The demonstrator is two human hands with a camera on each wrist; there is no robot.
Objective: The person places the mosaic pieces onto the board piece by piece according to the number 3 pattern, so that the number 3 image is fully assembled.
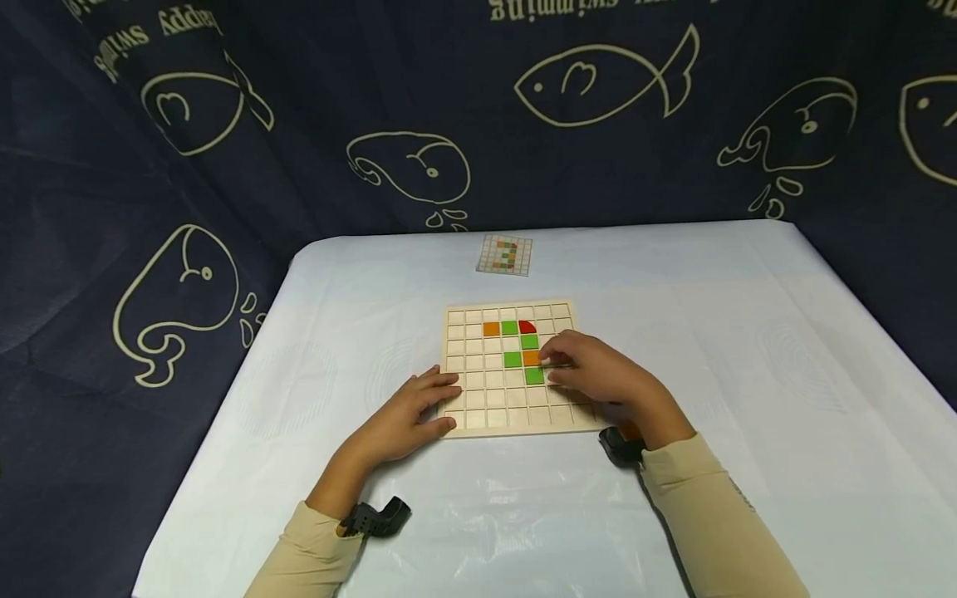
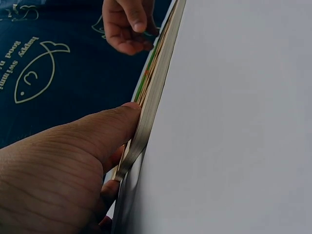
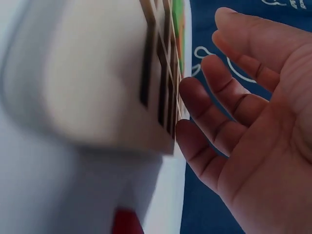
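A wooden grid board [image 1: 478, 399] lies on the white table cover. Orange [image 1: 491, 329], green [image 1: 510, 327] and red [image 1: 527, 326] tiles sit in its upper rows, with more green [image 1: 512, 359] and orange [image 1: 532, 358] ones below. My left hand [image 1: 447, 400] rests flat on the board's front left corner; in the left wrist view its thumb [image 2: 114, 126] presses the board's edge [image 2: 156, 83]. My right hand [image 1: 552, 363] hovers over the board's right side, its fingertips beside the orange and green tiles. Its fingers [image 3: 209, 105] are loosely spread and hold nothing I can see.
A small pattern card [image 1: 505, 254] lies near the table's far edge. A small red-orange piece [image 1: 630, 429] shows by my right wrist. A dark blue cloth [image 1: 187, 166] with fish and whale drawings hangs behind and beside the table [image 1: 748, 349].
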